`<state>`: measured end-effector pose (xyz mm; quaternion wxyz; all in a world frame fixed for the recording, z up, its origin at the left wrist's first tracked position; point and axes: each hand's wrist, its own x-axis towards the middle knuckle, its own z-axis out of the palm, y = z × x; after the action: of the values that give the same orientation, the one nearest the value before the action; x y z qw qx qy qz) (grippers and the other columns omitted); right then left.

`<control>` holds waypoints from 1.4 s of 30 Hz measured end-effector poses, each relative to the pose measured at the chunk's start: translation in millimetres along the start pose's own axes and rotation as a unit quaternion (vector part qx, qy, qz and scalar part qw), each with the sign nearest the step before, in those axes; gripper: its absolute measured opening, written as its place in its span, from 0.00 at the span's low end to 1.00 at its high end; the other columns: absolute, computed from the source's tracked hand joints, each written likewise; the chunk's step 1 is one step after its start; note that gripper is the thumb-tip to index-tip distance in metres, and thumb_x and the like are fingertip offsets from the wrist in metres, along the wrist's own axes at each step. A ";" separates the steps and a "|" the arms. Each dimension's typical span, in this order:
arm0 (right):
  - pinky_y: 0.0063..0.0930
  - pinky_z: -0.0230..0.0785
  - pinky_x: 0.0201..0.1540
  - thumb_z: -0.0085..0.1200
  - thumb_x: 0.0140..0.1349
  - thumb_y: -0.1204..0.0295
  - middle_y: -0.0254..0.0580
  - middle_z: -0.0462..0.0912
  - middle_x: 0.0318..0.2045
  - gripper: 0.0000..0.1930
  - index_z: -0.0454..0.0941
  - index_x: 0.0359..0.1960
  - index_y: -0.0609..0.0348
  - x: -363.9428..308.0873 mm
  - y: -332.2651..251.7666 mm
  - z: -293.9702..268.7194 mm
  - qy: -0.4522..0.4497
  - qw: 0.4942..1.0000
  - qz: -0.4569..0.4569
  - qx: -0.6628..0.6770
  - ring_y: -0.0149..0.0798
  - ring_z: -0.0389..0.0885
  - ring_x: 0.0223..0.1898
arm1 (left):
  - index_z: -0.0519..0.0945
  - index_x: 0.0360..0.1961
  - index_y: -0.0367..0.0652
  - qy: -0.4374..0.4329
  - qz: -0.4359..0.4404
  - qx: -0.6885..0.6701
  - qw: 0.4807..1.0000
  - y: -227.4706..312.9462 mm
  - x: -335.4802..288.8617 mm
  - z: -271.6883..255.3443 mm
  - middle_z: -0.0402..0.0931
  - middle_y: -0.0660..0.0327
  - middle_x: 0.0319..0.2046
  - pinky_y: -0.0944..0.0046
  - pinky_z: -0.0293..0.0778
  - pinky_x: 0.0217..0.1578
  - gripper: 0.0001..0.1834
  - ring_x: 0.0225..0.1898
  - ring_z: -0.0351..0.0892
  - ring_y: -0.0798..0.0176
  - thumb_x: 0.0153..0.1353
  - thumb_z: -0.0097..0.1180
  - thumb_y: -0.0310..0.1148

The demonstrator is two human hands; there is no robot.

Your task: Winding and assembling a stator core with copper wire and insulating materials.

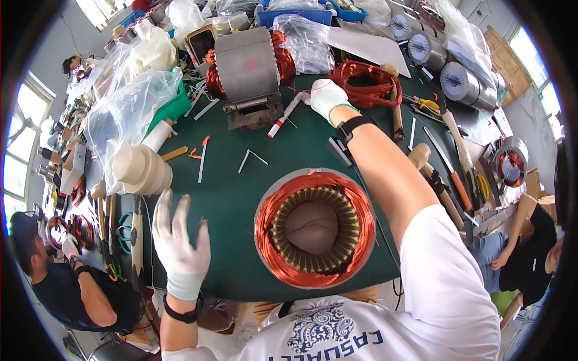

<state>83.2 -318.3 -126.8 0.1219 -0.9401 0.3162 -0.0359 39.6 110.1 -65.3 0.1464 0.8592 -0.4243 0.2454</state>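
Copper-wound stator (313, 278) lies on the green bench (232, 253), its ring face up, close in front of the person's white shirt. Seen in the head view, the left hand (183, 243), gloved, is to the left of the stator, fingers spread wide and gripping nothing that shows; a cream stepped piece (141, 171) stands just past its fingertips. The right hand (329, 99), also gloved, reaches out beyond the stator with its fingers drawn together by the upper end of a white stick with a red tip (286, 116); whether they pinch it or only touch it I cannot tell. A loose copper coil bundle (364, 84) is just beside that hand, and a grey wound core (247, 63) sits beyond the stator, to its left. Fine strands cross the stator's bore, and I judge that a glove, watch strap or sleeve passing over could snag one and pull or break it. An orange-handled blade (461, 189), well to the right of the stator, could nick the winding enamel if it were dragged across. Where those strands end is too thin to follow, the stator's underside is hidden, and a seated person (512, 253) far to its right is cut off by the lens rim.
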 end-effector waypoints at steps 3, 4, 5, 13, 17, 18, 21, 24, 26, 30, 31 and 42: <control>0.43 0.79 0.52 0.60 0.62 0.63 0.51 0.86 0.47 0.16 0.85 0.48 0.56 -9.0 2.3 3.8 0.002 0.999 0.014 -0.045 0.52 0.86 0.49 | 0.75 0.59 0.38 0.008 -0.035 -0.020 0.999 -0.2 -12.4 -3.0 0.67 0.43 0.64 0.45 0.67 0.62 0.31 0.63 0.69 0.38 0.51 0.64 0.21; 0.43 0.79 0.53 0.57 0.64 0.64 0.50 0.86 0.48 0.15 0.86 0.48 0.56 -15.0 3.6 2.9 0.011 0.996 0.018 -0.085 0.51 0.86 0.49 | 0.75 0.59 0.38 0.006 -0.032 -0.021 0.999 0.9 -14.5 -4.9 0.67 0.43 0.64 0.45 0.67 0.62 0.31 0.63 0.69 0.38 0.51 0.64 0.21; 0.43 0.79 0.53 0.57 0.64 0.64 0.50 0.86 0.48 0.15 0.86 0.48 0.56 -23.2 7.3 1.1 0.011 0.996 0.021 -0.086 0.51 0.86 0.49 | 0.75 0.59 0.38 0.002 -0.033 -0.034 0.999 4.4 -12.5 -7.2 0.68 0.43 0.63 0.45 0.67 0.61 0.31 0.62 0.69 0.38 0.51 0.63 0.21; 0.43 0.80 0.48 0.51 0.65 0.70 0.51 0.86 0.44 0.12 0.86 0.43 0.60 -83.0 30.7 -9.6 0.074 0.983 -0.071 -0.153 0.50 0.87 0.47 | 0.74 0.59 0.36 0.003 0.036 -0.095 0.995 38.1 -19.0 -13.1 0.67 0.42 0.64 0.49 0.70 0.61 0.30 0.63 0.70 0.39 0.51 0.60 0.16; 0.44 0.79 0.51 0.64 0.58 0.65 0.55 0.86 0.46 0.17 0.85 0.45 0.63 -60.5 39.3 -29.8 -0.043 0.991 -0.092 -0.085 0.54 0.85 0.49 | 0.75 0.59 0.36 0.008 0.038 -0.094 0.995 42.9 -24.8 -25.5 0.65 0.42 0.65 0.50 0.70 0.61 0.29 0.63 0.70 0.40 0.52 0.59 0.16; 0.44 0.79 0.51 0.66 0.57 0.62 0.55 0.86 0.46 0.20 0.85 0.46 0.64 -55.5 43.0 -28.0 -0.047 0.991 -0.100 -0.071 0.54 0.86 0.49 | 0.75 0.58 0.36 0.016 0.033 -0.090 0.995 42.9 -25.8 -28.8 0.65 0.43 0.65 0.50 0.70 0.62 0.29 0.63 0.69 0.40 0.52 0.59 0.16; 0.44 0.78 0.52 0.68 0.57 0.58 0.55 0.86 0.45 0.23 0.84 0.46 0.64 -56.3 41.1 -8.8 0.001 0.997 -0.071 -0.042 0.54 0.85 0.48 | 0.76 0.58 0.37 0.012 0.014 -0.083 0.996 39.0 -35.7 -32.7 0.65 0.43 0.65 0.48 0.69 0.62 0.28 0.64 0.69 0.40 0.52 0.60 0.18; 0.44 0.78 0.53 0.66 0.57 0.59 0.55 0.86 0.43 0.21 0.84 0.46 0.62 -60.3 37.5 -24.2 -0.065 0.996 -0.058 -0.006 0.54 0.85 0.48 | 0.76 0.58 0.37 0.005 0.011 -0.087 0.996 41.4 -35.7 -37.1 0.66 0.43 0.65 0.48 0.68 0.63 0.28 0.64 0.68 0.40 0.52 0.60 0.19; 0.45 0.78 0.50 0.66 0.57 0.59 0.55 0.86 0.40 0.20 0.83 0.44 0.61 -61.5 50.8 -11.7 -0.038 0.994 -0.097 0.010 0.56 0.85 0.46 | 0.76 0.58 0.35 -0.004 0.016 -0.097 0.995 46.2 -28.5 -39.5 0.65 0.43 0.65 0.49 0.68 0.64 0.27 0.66 0.68 0.41 0.54 0.58 0.17; 0.35 0.76 0.31 0.55 0.66 0.68 0.49 0.87 0.33 0.14 0.79 0.49 0.61 -147.2 39.5 -87.3 -0.017 0.941 -0.132 0.311 0.38 0.86 0.30 | 0.77 0.56 0.35 0.039 0.059 -0.132 0.989 53.8 -18.2 -44.4 0.70 0.44 0.62 0.48 0.69 0.63 0.24 0.63 0.71 0.41 0.54 0.56 0.17; 0.30 0.75 0.29 0.53 0.67 0.70 0.45 0.86 0.32 0.14 0.78 0.51 0.61 -182.5 36.5 -112.0 -0.009 0.926 -0.117 0.358 0.33 0.84 0.28 | 0.78 0.54 0.35 0.038 0.065 -0.141 0.987 56.8 -19.0 -49.4 0.71 0.45 0.61 0.48 0.69 0.62 0.23 0.61 0.73 0.41 0.54 0.56 0.17; 0.19 0.61 0.34 0.47 0.73 0.57 0.26 0.72 0.29 0.28 0.70 0.67 0.64 -387.2 72.2 -104.5 -0.118 0.723 0.011 0.681 0.23 0.64 0.31 | 0.80 0.39 0.38 -0.018 0.283 -0.199 0.938 146.6 39.8 -42.3 0.79 0.52 0.34 0.48 0.73 0.48 0.20 0.40 0.78 0.45 0.43 0.72 0.31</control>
<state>-283.0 -161.9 -40.1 0.7659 -0.5973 0.2005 -0.1284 -69.8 15.9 -1.7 0.2313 0.6612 -0.6927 0.1717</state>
